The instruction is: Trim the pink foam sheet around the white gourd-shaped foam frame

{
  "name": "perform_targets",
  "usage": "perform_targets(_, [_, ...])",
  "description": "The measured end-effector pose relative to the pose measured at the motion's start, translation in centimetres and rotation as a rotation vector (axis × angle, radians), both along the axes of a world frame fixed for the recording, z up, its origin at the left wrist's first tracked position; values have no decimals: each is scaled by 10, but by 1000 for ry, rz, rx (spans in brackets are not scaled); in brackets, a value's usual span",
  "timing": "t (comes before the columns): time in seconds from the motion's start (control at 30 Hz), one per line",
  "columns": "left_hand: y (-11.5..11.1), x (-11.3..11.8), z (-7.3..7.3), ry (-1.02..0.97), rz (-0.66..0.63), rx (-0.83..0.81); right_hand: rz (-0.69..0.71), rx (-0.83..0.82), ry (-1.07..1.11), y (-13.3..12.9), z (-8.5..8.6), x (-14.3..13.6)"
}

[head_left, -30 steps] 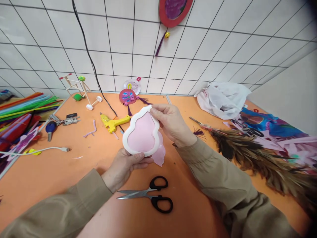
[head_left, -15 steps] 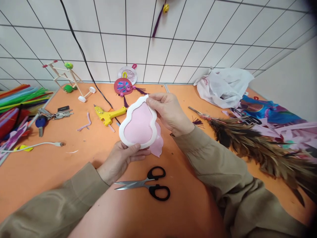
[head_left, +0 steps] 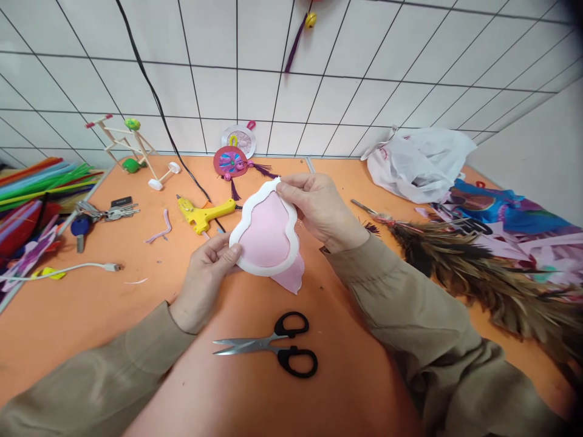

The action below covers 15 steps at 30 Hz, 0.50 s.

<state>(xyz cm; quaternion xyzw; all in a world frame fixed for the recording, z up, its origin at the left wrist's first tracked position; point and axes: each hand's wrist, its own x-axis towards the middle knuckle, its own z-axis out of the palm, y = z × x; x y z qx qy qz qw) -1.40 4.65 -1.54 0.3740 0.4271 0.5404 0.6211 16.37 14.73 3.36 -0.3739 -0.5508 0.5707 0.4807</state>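
Observation:
A gourd-shaped piece (head_left: 266, 233) with a thick white rim and a pink middle is held up above the orange table, tilted. My left hand (head_left: 207, 273) pinches its lower left edge, thumb on the front. At its top tip, the fingers of my right hand (head_left: 319, 209) are closed on the rim. Behind and below it lies a pink scrap (head_left: 291, 278), partly hidden. Black-handled scissors (head_left: 273, 343) rest nearer to me, blades pointing left and slightly apart.
A yellow glue gun (head_left: 203, 215) lies left of the piece. Keys (head_left: 113, 211) and a white cable (head_left: 73, 269) are further left. Feathers (head_left: 473, 279) and a plastic bag (head_left: 414, 164) occupy the right. Round tasselled ornaments (head_left: 231, 162) sit by the tiled wall.
My left hand has shifted from the bottom of the piece to its lower left edge. The whole view has moved slightly, and the piece sits a little further right.

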Motion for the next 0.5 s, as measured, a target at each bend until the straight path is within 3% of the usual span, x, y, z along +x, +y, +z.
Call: perform_targets(0.5, [5, -5, 6, 104, -47, -64, 10, 48, -20, -2, -3, -1])
